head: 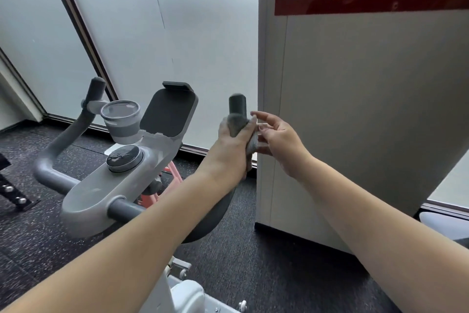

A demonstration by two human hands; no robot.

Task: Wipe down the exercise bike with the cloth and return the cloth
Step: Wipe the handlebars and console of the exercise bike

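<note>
A: Nearest to us, what are we seeing?

B: Both bare forearms are reaching forward over the exercise bike (101, 186) and the dark speckled floor (266, 262).

A: Left grip?

B: Left hand (232, 140) is clenching the grey cloth (237, 123), wrapping it around the right handlebar (237, 106) just under its dark end cap.

A: Right grip?

B: Right hand (278, 139) is hanging just beside the cloth, fingers loosely spread, grasping nothing; whether the fingertips are touching the cloth we cannot tell.

A: Farther out?

B: Round console dial (124, 158), then cup holder (123, 120) and tilted tablet holder (168, 111), frosted window (165, 21) behind, beige pillar (368, 109) on the right.
</note>
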